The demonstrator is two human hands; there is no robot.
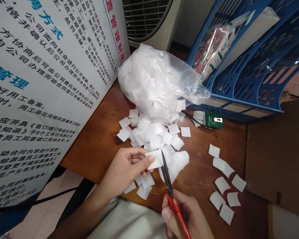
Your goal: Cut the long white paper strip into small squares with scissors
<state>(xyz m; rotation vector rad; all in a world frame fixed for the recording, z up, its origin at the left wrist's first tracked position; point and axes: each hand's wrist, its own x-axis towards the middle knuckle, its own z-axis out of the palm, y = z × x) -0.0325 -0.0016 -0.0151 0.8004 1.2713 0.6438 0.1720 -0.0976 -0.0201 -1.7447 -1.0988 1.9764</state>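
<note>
Between thumb and fingers, my left hand (131, 167) pinches a thin white strip (154, 160) that looks like foam or paper. My right hand (186, 215) is closed round the red handles of a pair of scissors (168, 177). Their dark blades point away from me and meet the strip near its right end. Just beyond my hands lies a loose pile of white squares (155, 132), and a larger curled white piece (179, 162) rests behind the blades. A few more squares (144, 187) lie below my left hand.
A clear plastic bag (154, 73) full of white pieces stands behind the pile. At right are a green tape measure (213, 119), blue file racks (234, 99) and scattered squares (223, 186). A printed board (47, 76) borders the wooden table (94, 146) at left.
</note>
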